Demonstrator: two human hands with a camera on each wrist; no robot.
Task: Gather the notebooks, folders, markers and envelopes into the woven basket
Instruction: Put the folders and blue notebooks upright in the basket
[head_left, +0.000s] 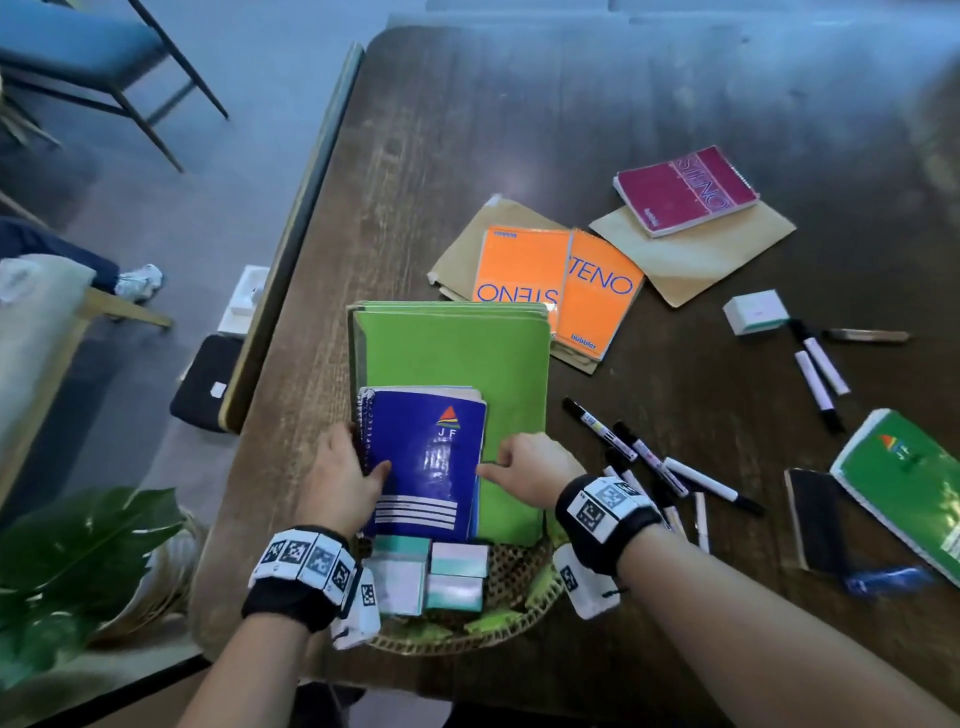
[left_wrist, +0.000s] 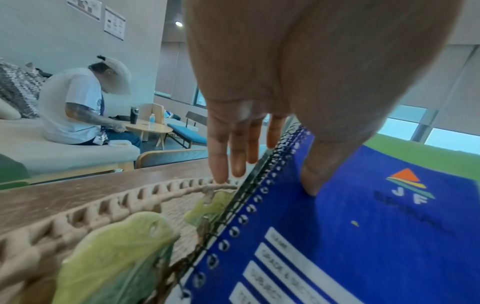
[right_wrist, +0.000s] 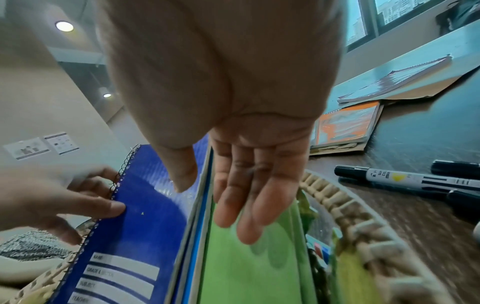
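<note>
A blue spiral notebook leans on green folders inside the woven basket. My left hand holds its spiral edge, thumb on the cover and fingers past the coil. My right hand holds the free edge, thumb on the cover and fingers behind against the green folder. Out on the table lie two orange notebooks, a maroon notebook, brown envelopes, several markers and a green notebook.
Small white-and-teal boxes sit in the basket's near end. A white box, more markers and a black notebook lie at the right. A leafy plant and the table's left edge are close by.
</note>
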